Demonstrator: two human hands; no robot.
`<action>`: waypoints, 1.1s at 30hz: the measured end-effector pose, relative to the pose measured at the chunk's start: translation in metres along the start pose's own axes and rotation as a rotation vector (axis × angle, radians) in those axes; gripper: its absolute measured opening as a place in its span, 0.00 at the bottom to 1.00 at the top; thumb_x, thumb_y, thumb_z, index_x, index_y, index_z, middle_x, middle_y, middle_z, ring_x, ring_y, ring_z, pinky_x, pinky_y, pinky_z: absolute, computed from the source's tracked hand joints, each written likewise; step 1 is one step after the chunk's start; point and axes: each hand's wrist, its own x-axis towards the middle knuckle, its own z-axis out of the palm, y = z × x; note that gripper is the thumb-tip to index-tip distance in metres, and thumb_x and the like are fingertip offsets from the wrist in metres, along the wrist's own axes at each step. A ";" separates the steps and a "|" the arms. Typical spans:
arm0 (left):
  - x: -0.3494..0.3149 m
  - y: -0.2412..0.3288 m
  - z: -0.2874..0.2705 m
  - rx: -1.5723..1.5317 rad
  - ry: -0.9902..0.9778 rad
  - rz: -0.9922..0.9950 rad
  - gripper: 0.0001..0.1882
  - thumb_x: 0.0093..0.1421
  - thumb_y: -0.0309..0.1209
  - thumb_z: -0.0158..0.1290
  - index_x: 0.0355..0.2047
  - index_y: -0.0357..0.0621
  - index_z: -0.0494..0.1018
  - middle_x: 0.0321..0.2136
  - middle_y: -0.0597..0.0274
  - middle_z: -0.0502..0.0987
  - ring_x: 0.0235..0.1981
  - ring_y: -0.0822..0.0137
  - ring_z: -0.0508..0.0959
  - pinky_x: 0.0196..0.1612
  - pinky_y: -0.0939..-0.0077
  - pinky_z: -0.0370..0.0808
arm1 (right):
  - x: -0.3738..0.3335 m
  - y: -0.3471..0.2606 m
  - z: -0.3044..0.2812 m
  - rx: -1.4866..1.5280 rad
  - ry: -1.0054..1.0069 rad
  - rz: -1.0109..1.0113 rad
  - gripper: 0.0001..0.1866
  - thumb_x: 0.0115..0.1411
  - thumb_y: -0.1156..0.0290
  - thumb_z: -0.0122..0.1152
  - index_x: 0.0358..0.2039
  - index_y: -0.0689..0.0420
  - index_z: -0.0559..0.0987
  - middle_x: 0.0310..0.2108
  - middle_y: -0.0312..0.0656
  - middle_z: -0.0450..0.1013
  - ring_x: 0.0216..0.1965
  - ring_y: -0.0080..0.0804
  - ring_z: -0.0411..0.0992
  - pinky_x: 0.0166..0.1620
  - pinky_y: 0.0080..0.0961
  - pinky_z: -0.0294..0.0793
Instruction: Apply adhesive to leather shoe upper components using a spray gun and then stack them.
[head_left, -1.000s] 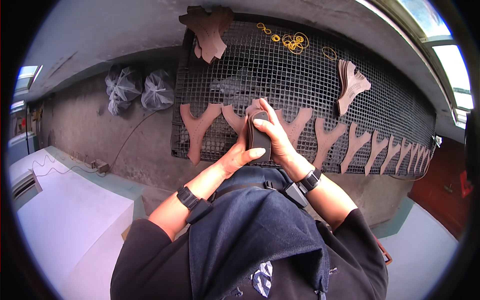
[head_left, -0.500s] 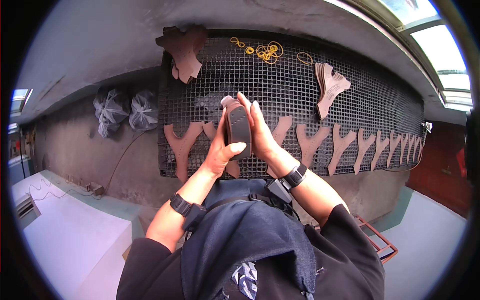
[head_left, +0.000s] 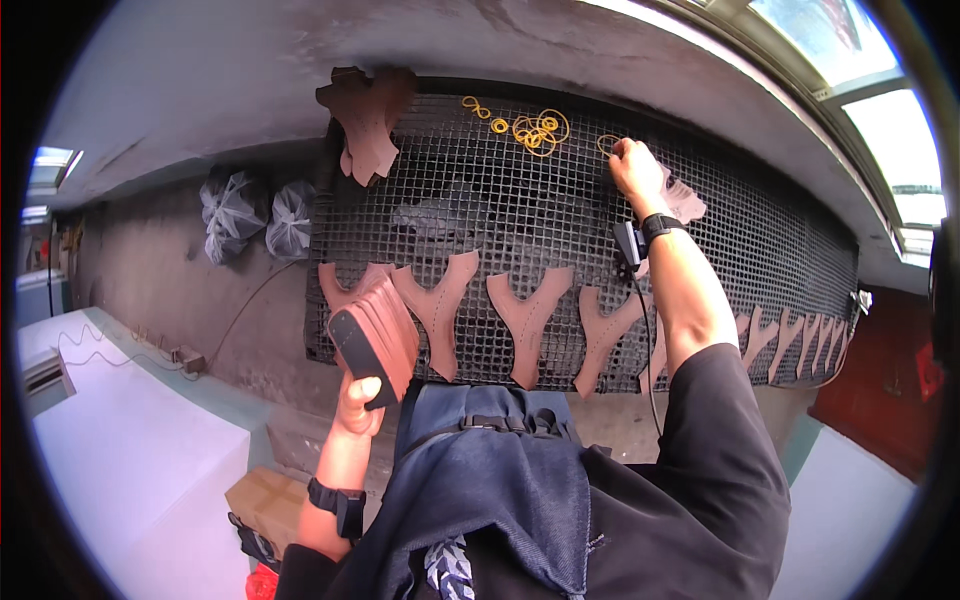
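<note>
My left hand (head_left: 358, 405) grips a thick stack of brown leather-like pieces (head_left: 385, 335), its thumb against the dark face at the end of the stack. This stack is tilted above the near left of a black mesh rack (head_left: 500, 220). Far to the right, my right hand (head_left: 637, 172) has its fingers closed at a yellow rubber band (head_left: 604, 145), part of which the fingers hide. Just beside that hand lies another stack of brown pieces (head_left: 684, 202), partly covered by the wrist. Along the near edge runs a row of Y-shaped brown pieces (head_left: 527, 320).
More yellow rubber bands (head_left: 541, 132) lie loose at the far side of the rack. A pile of brown pieces (head_left: 368, 125) sits at its far left corner. Tied plastic bags (head_left: 233, 215) stand left of the rack, and a cardboard box (head_left: 268, 508) is near my left arm.
My hands have separated. The left carries the stack down to the left, while the right has left the stack and reached far right to the single rubber band.
</note>
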 end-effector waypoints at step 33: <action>-0.010 -0.006 -0.026 -0.472 -0.450 0.049 0.46 0.53 0.60 0.62 0.67 0.53 0.62 0.63 0.56 0.68 0.61 0.55 0.69 0.66 0.54 0.67 | -0.268 -0.220 -0.127 1.340 -1.146 0.067 0.04 0.66 0.70 0.57 0.37 0.55 0.75 0.25 0.36 0.75 0.16 0.13 0.60 0.20 0.12 0.57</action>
